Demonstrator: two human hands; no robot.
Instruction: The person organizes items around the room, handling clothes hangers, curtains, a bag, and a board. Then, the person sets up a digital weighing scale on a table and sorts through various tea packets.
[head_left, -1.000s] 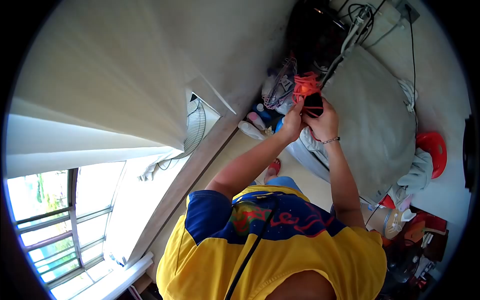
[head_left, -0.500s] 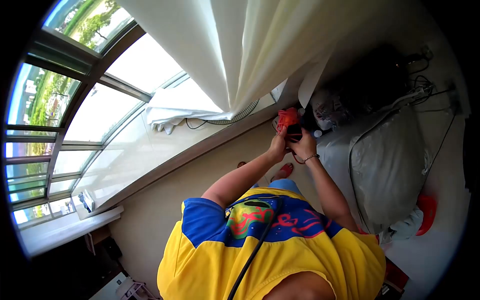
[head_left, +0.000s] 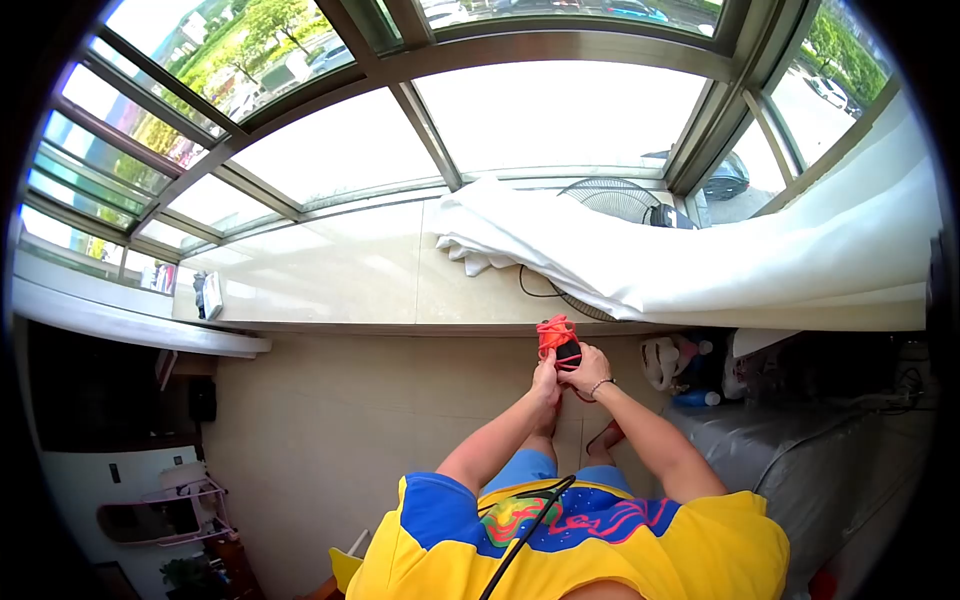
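Observation:
Both hands hold a small red-and-black thing with red cord-like strands (head_left: 556, 332) in front of my body. Its exact kind I cannot make out; it has a bright red far part and a black part near my fingers. My left hand (head_left: 546, 378) grips its near left side with the thumb forward. On the right side, my right hand (head_left: 588, 371) has its fingers closed around the black part, and a dark bracelet circles that wrist. A strand of red cord hangs below the hands.
A pale window ledge (head_left: 340, 270) runs ahead, with a white curtain (head_left: 720, 265) and a fan (head_left: 612, 198) on it. To the right stand a grey plastic-covered bulk (head_left: 770, 460) and a blue bottle (head_left: 697, 398). A pink-framed chair (head_left: 190, 510) stands at left.
My view and body have turned, so more window shows and the curtain and grey bulk sit further right. Both hands still hold the red-and-black thing.

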